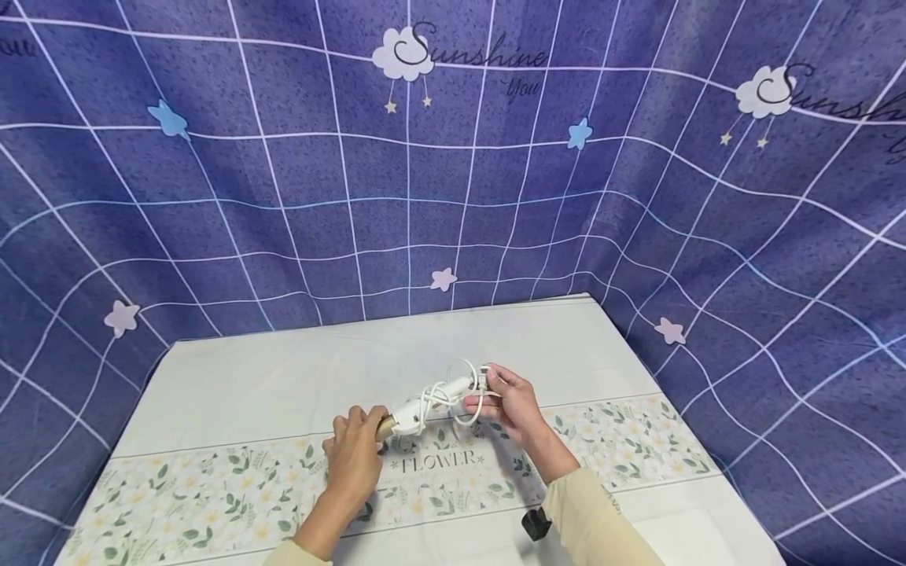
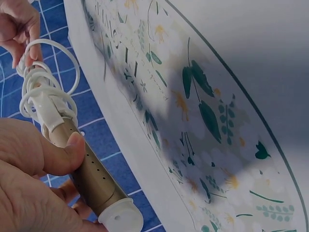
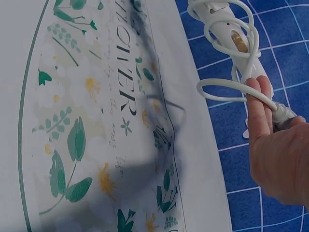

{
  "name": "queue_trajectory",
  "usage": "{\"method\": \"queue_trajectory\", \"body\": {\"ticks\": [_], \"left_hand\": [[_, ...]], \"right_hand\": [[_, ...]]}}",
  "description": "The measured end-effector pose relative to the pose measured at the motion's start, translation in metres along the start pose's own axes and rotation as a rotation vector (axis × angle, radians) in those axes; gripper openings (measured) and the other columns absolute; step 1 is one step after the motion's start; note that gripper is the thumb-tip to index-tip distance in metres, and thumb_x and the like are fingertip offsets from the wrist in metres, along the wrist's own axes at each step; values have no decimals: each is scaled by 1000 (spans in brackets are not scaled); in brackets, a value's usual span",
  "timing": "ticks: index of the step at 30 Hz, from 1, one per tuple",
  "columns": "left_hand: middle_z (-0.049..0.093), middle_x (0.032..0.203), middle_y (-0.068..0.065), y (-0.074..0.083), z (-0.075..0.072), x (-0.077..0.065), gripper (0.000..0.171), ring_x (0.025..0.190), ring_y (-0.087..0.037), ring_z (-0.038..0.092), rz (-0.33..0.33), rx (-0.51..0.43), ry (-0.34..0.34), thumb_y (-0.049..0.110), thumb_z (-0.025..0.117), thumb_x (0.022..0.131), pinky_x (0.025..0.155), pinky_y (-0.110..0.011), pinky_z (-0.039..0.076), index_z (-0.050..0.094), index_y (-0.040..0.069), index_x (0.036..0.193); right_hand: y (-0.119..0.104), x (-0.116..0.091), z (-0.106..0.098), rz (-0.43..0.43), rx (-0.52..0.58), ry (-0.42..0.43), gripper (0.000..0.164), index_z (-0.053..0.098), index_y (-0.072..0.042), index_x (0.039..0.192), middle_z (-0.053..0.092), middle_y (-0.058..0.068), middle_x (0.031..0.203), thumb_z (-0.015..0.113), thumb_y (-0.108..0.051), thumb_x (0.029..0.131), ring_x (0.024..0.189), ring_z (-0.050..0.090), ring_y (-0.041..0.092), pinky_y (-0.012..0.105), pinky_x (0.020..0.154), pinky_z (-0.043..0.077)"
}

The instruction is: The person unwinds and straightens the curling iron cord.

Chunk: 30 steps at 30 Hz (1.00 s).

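A curling iron (image 1: 408, 417) with a white handle and gold barrel is held up over the table. My left hand (image 1: 354, 454) grips the perforated gold barrel (image 2: 99, 176), its thumb lying along the side. Beyond that thumb, the white end cap (image 2: 121, 218) sticks out. White cord (image 3: 223, 82) is looped around the handle (image 3: 249, 67). At the handle's far end, my right hand (image 1: 520, 405) pinches the plug end (image 3: 282, 117) of the cord between thumb and fingers. One loose loop hangs beside those fingers.
The table cover (image 1: 396, 354) is white with a flower-printed band (image 1: 233, 487) across it. Behind and to the right hangs a blue grid-patterned curtain (image 1: 354, 173). A small black object (image 1: 535, 523) sits by the right sleeve (image 1: 594, 511).
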<state>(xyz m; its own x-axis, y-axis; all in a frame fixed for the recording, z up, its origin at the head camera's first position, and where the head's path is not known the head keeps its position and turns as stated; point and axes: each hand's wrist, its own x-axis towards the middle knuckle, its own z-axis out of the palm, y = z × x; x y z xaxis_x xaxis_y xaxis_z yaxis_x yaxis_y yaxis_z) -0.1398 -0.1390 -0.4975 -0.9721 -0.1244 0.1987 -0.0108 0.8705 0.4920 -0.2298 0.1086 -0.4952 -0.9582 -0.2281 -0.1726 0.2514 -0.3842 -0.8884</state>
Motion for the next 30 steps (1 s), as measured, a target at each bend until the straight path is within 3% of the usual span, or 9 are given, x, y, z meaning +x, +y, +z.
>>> {"method": "queue_trajectory", "body": {"ticks": [8, 17, 21, 25, 30], "left_hand": [[52, 94, -5, 0, 3, -1, 47, 88, -24, 44, 10, -1, 4, -4, 72, 77, 71, -43, 34, 63, 17, 118], [53, 93, -5, -1, 5, -1, 48, 88, -24, 44, 24, 13, 12, -4, 73, 75, 71, -43, 35, 64, 16, 118], [53, 94, -5, -2, 6, -1, 47, 87, -24, 44, 20, 8, 12, -3, 72, 76, 72, -44, 36, 64, 16, 118], [53, 95, -4, -1, 5, -1, 46, 87, -23, 44, 8, 1, 7, -2, 72, 77, 73, -44, 35, 63, 16, 119], [52, 95, -5, 0, 2, 0, 46, 88, -24, 44, 18, -9, 24, -3, 73, 77, 71, -43, 34, 63, 15, 118]], "right_hand": [[3, 3, -1, -7, 35, 67, 38, 50, 3, 135, 63, 19, 97, 44, -16, 103, 74, 72, 31, 44, 75, 56], [2, 7, -4, 118, 81, 118, 47, 39, 0, 143, 61, 14, 93, 45, -22, 102, 84, 70, 34, 46, 81, 54], [1, 8, -3, 161, 123, 156, 43, 43, -1, 137, 58, 13, 94, 48, -25, 101, 89, 69, 35, 45, 82, 54], [0, 7, -1, 154, 141, 152, 37, 49, 2, 127, 60, 15, 97, 46, -26, 102, 82, 69, 28, 40, 77, 56], [0, 6, 3, 102, 118, 120, 46, 45, 5, 135, 60, 17, 104, 44, -28, 103, 78, 69, 22, 37, 79, 56]]}}
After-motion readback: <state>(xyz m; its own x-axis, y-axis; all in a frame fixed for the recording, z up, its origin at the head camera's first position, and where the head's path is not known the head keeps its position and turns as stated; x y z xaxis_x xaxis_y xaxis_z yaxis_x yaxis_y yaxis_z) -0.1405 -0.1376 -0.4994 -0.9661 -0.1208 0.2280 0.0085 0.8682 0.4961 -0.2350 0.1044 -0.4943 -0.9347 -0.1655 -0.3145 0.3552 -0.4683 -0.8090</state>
